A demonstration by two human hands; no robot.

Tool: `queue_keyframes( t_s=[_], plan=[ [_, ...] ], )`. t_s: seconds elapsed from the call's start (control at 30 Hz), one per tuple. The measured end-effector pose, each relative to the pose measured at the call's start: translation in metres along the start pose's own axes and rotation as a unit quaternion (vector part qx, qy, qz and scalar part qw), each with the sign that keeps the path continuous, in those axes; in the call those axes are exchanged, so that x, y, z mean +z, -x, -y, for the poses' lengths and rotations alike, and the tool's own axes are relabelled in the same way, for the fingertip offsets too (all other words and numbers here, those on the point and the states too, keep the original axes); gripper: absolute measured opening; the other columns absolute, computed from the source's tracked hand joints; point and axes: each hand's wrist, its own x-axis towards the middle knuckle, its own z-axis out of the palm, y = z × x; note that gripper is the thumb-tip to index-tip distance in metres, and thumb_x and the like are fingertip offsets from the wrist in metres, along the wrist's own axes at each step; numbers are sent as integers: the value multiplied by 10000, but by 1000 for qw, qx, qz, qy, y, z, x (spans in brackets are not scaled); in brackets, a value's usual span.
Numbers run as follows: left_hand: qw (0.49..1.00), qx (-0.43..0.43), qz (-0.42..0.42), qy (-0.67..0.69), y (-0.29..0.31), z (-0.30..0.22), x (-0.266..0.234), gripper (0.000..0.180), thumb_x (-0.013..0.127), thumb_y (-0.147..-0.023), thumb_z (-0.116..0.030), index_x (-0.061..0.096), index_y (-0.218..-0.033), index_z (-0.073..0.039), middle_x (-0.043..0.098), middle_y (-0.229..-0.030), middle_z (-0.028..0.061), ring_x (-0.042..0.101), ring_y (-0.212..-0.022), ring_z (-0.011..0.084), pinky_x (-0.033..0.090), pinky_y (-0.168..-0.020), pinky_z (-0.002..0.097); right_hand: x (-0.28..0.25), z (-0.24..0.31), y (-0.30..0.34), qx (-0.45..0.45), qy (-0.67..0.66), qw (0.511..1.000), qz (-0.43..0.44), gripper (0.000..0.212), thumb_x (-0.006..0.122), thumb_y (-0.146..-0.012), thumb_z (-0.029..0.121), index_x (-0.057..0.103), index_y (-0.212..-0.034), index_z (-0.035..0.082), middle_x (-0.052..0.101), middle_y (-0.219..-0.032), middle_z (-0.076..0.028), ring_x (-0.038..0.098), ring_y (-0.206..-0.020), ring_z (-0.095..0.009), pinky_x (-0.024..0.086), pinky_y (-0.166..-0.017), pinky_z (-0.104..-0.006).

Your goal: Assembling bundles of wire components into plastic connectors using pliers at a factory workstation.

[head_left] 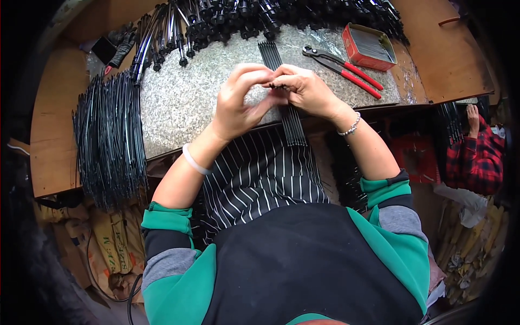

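Red box (369, 61), open-topped, on desk (179, 114) up & R of the grips: holds lots of thin grey pins lying side by side, w/ a bit of its inner wall showing at the far R end. Red bin (414, 154), R of & below the grips, past the desk edge: contents too dim to ID. Sacks (116, 244), low L of the grips, brown/yellow w/ print; can't see inside. Clear bag (471, 207), low R, contents unclear.

R grip (314, 95): thumb & fingers clamped on small dark bits (278, 86). L grip (238, 103): fingers curled in to the same spot, thumb blurred; can't tell if it holds anything. Rod row (293, 127), flat & black, runs right under both grips, mid-part hidden by them; far end on desk, near end past the edge, over the striped apron (260, 173).

Pliers (355, 76), red-handled, just R of the R grip, b/w it & the box. Rod pile (111, 141) far L of the grips, hanging over the edge. Capped tubes (233, 16) beyond the grips, cut off at top. Far R: co-worker's hand (473, 119) & plaid sleeve (471, 162), rest of person out of view.
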Motion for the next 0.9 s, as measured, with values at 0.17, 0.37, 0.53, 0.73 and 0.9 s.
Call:
queue_keyframes(
  t_s=[0.17, 0.37, 0.53, 0.73, 0.9],
  plan=[
    [987, 39, 142, 60, -8, -18, -2, 213, 743, -669, -170, 692, -847, -65, 582, -1048, 130, 557, -1009, 272, 462, -856, 362, -3, 0, 1, 43, -39, 998, 22, 176, 679, -726, 102, 636, -888, 48, 588, -903, -94, 601, -768, -238, 482, -674, -300],
    [990, 35, 134, 19, -4, -8, 18, 535, 465, -614, 184, 662, -1028, -92, 616, -1051, 117, 624, -921, 246, 505, -806, 316, -26, 1, 9, 71, -45, 995, 61, 260, 649, -686, 23, 607, -943, 12, 599, -967, -109, 601, -863, -225, 481, -724, -288],
    [989, 55, 135, 4, 9, 2, 19, 537, 466, -618, 187, 659, -1034, -93, 611, -1082, 126, 617, -960, 256, 501, -826, 314, -63, 5, 11, 171, -123, 977, 8, 251, 641, -752, 21, 632, -1000, -13, 639, -918, -87, 620, -804, -154, 504, -712, -277],
    [990, 32, 132, 26, 1, -6, 31, 543, 456, -610, 195, 656, -1033, -80, 612, -1083, 135, 613, -975, 259, 501, -834, 316, -164, -80, 26, 236, 262, 931, -91, 189, 645, -763, 139, 667, -918, 33, 654, -820, -94, 619, -745, -185, 494, -701, -283],
    [994, 24, 106, 31, 5, -1, 35, 560, 461, -595, 161, 658, -1042, -114, 628, -1049, 94, 617, -949, 247, 510, -817, 320, -170, -97, 29, 217, 343, 914, 11, 176, 655, -747, 161, 671, -870, 36, 633, -833, -84, 571, -784, -205, 467, -735, -305]
  ],
)
